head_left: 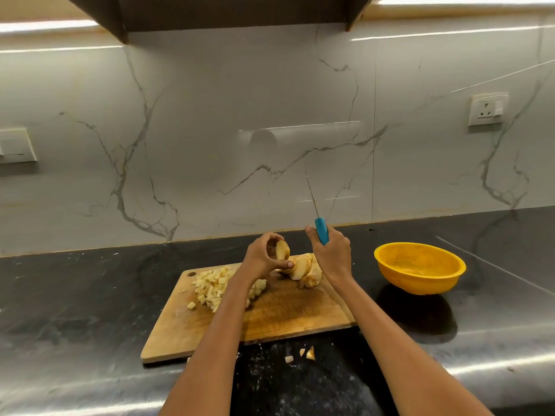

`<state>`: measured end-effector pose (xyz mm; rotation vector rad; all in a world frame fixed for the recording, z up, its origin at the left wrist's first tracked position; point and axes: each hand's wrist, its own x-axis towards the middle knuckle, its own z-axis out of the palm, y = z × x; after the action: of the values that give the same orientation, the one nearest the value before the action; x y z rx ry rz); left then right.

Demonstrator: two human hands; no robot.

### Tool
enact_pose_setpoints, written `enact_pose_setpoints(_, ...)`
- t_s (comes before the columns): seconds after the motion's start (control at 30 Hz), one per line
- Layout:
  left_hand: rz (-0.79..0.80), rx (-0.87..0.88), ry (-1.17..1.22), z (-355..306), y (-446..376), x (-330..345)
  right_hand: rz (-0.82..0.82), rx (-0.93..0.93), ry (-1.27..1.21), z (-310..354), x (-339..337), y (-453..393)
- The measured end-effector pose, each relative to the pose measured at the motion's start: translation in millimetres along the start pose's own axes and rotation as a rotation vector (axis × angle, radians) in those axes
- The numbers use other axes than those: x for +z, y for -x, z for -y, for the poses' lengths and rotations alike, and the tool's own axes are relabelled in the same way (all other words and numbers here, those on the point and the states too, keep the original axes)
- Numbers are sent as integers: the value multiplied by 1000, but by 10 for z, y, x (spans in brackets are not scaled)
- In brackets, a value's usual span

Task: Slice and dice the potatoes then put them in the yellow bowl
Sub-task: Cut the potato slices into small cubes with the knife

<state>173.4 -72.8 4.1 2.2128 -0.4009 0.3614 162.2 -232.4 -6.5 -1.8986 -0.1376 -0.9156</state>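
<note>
Potato slices (300, 267) lie fanned at the far edge of the wooden cutting board (288, 310), with a pile of diced potato (214, 285) on the board's left portion. The left hand (264, 256) curls its fingers around one potato piece (282, 250), holding it raised just above the fanned slices. The right hand (332, 255) grips the blue handle of a knife (321, 231), its thin blade pointing up and away, clear of the board. The yellow bowl (419, 267) stands on the counter to the right of the board, apart from it; its contents cannot be determined.

The board rests on a dark, speckled stone countertop (75, 310) with a glossy front edge. A few stray potato bits (303, 354) lie on the counter just in front of the board. Behind, a white marble-patterned backsplash (210, 130) with grey veins carries a socket plate (488, 109) at right and a switch plate (16, 145) at left. A dark cabinet underside (240, 13) spans the top.
</note>
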Motion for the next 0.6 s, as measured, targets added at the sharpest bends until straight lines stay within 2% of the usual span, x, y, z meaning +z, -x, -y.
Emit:
enact_pose_setpoints(0.1, 32, -3, 63, -54, 71, -17, 38, 38, -36, -1, 3, 7)
enact_pose_setpoints(0.2, 139, -9, 66, -146, 160, -28, 74, 123, -139, -1, -3, 12)
enact_pose_setpoints(0.33, 324, -10, -74, -256, 398, -36, 71, 267, -234, 29, -52, 79)
enact_pose_setpoints(0.43, 507, -21, -203, -288, 605, -6, 95, 280, -239, 119, -142, 200)
enact_pose_setpoints(0.53, 511, 17, -183, -292, 809, -36, 198, 229, -197, 214, -259, 381)
enact_pose_setpoints(0.6, 446, 10, -174, -296, 930, -17, 272, 239, -177, 269, -353, 507)
